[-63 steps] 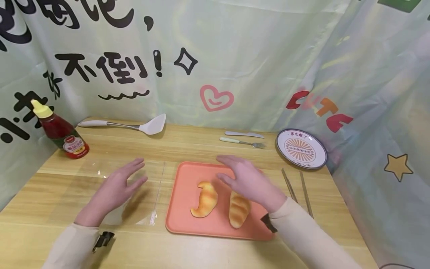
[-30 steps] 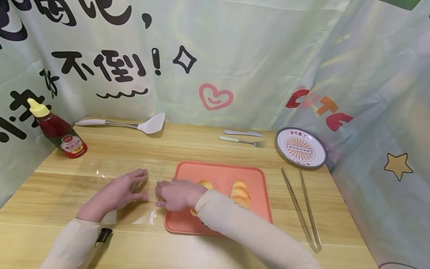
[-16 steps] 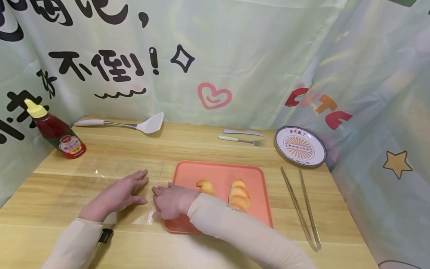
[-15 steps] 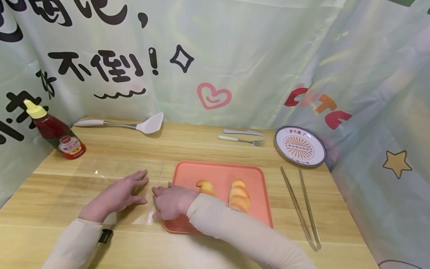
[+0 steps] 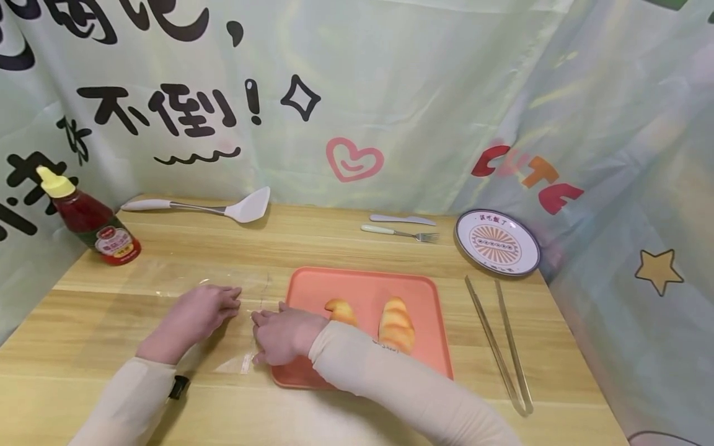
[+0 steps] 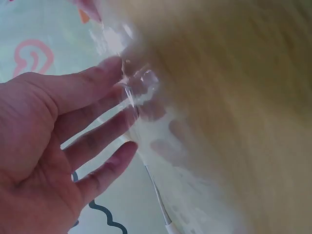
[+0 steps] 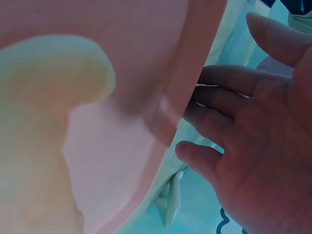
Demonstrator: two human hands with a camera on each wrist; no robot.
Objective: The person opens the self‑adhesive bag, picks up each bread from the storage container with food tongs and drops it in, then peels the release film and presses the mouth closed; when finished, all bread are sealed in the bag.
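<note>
A clear plastic bag (image 5: pixel 125 322) lies flat on the wooden table, its right edge wrinkled. My left hand (image 5: pixel 192 322) is over that edge; in the left wrist view its thumb and forefinger pinch the creased film, with the other fingers (image 6: pixel 105 168) fairly straight. Beside the bag, my right hand (image 5: pixel 290 334) reaches across the left rim of a pink tray (image 5: pixel 362 282), fingers extended and nothing gripped. Two bread pieces lie on the tray: a curved roll (image 5: pixel 341 310), partly hidden by the right arm, and an oval loaf (image 5: pixel 397 322).
A red sauce bottle (image 5: pixel 100 226) stands at the back left near a white spatula (image 5: pixel 248 205). Behind the tray lie a knife (image 5: pixel 403 219) and a fork (image 5: pixel 398 233). Metal tongs (image 5: pixel 510 353) lie at the right, below a plate (image 5: pixel 498 243) leaning on the cloth.
My right hand has crossed left from above the loaf to the tray's left rim, then stayed there. My left hand has turned down onto the bag's edge, and the film has wrinkled.
</note>
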